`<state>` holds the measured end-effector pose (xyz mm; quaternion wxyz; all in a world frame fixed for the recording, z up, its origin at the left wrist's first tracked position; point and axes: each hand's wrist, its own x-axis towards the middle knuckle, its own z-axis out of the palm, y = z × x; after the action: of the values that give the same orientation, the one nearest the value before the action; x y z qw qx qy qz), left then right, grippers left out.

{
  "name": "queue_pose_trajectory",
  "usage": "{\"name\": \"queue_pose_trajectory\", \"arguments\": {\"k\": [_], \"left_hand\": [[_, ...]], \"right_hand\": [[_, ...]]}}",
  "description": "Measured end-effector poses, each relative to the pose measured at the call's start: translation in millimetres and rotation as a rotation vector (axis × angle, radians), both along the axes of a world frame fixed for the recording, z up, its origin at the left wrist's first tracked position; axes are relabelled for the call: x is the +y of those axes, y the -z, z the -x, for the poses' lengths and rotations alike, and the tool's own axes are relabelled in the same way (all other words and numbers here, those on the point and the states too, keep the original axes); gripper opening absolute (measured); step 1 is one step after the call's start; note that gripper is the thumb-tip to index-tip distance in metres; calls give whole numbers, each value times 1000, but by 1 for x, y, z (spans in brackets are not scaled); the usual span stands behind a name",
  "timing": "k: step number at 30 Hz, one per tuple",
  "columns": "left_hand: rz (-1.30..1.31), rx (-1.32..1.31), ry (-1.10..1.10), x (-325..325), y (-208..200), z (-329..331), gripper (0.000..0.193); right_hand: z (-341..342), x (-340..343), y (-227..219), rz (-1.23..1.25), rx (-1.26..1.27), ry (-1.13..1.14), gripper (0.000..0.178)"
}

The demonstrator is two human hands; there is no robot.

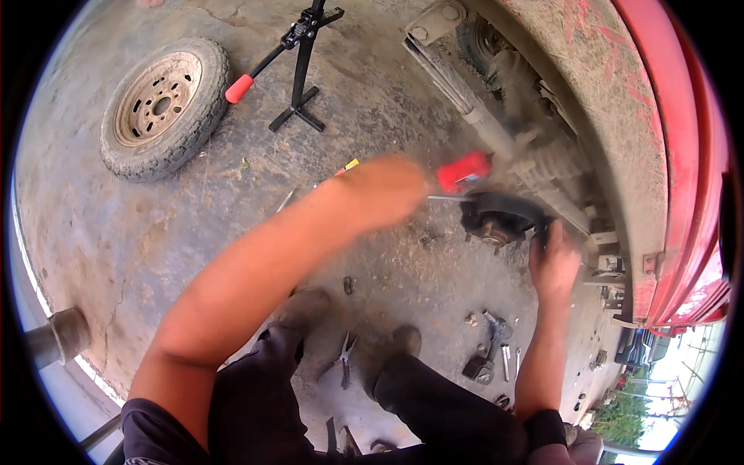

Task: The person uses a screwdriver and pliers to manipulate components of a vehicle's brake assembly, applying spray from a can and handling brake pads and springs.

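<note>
A dark, curved brake assembly (508, 209) surrounds a wheel hub with studs (494, 234) under the vehicle's wheel arch. My right hand (556, 262) is closed around its right edge, fingers partly hidden behind it. Blurred by motion, my left hand (399, 186) looks like a fist to the left of the brake. A thin metal-shafted tool (446, 198) runs from that hand to the brake's upper left edge; the handle is hidden. Just beyond the left hand is a red object (463, 171), its kind unclear from blur.
A wheel with a tyre (159, 108) lies at far left, near a black stand with a red-handled lever (298, 85). On the floor are pliers (346, 360), a dark metal tool (488, 349) and wrenches (508, 363). The red vehicle body (686, 155) curves along the right.
</note>
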<state>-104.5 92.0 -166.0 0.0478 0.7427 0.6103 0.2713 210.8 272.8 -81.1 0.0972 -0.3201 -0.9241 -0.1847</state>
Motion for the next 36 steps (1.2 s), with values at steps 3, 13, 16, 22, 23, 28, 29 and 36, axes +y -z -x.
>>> {"name": "queue_pose_trajectory", "arguments": {"k": [3,13,16,22,23,28,29,36], "left_hand": [[-19,-26,33,-4,-1,4,7],[44,4,1,-2,5,5,6],[-45,6,-15,-3,12,9,6],[-26,34,-52,17,-3,-6,9],[-96,7,-28,12,9,-4,9],[456,-128,-100,-18,20,16,14],[498,-57,-129,-28,39,25,16],[272,-326,-352,-131,75,61,21]], "right_hand": [[-8,17,16,62,37,75,53],[22,-4,-28,-9,-176,-139,64],[24,-6,-20,-98,-145,-172,63],[-44,3,31,3,-52,0,70],[-35,-11,22,5,-68,-44,70],[-6,-84,1,448,-237,-160,57],[-5,-93,13,597,-278,-168,54],[10,-145,134,1216,-727,-287,37]]}}
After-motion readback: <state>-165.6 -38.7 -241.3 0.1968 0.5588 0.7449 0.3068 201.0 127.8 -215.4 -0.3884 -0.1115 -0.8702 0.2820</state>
